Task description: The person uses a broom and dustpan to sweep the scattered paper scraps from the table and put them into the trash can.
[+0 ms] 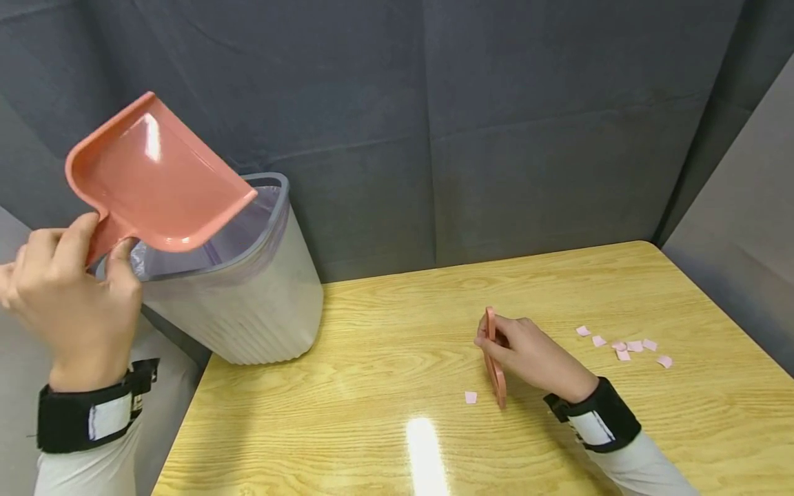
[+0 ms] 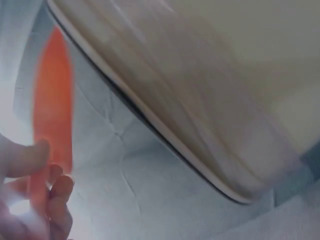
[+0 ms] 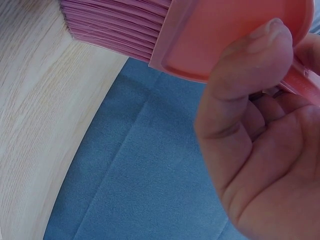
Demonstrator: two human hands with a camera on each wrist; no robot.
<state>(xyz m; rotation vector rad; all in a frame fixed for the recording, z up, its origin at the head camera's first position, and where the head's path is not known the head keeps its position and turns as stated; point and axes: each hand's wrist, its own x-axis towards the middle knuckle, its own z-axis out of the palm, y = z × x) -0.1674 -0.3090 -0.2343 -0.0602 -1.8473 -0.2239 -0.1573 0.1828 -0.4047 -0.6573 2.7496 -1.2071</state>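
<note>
In the head view my left hand grips the short handle of a coral-pink dustpan, raised and tilted over the bin. The pan's visible inner surface is bare. Seen nearly edge-on in the left wrist view, the dustpan sits beside the bin's rim. My right hand holds a matching hand brush on edge over the table; its handle is partly hidden by the fingers. Pink bristles show against the wood in the right wrist view. One pink paper piece lies just left of the brush.
Several more pink paper scraps lie on the right of the wooden table. The white bin has a grey rim and a translucent liner, and stands at the table's left edge. Dark cloth hangs behind.
</note>
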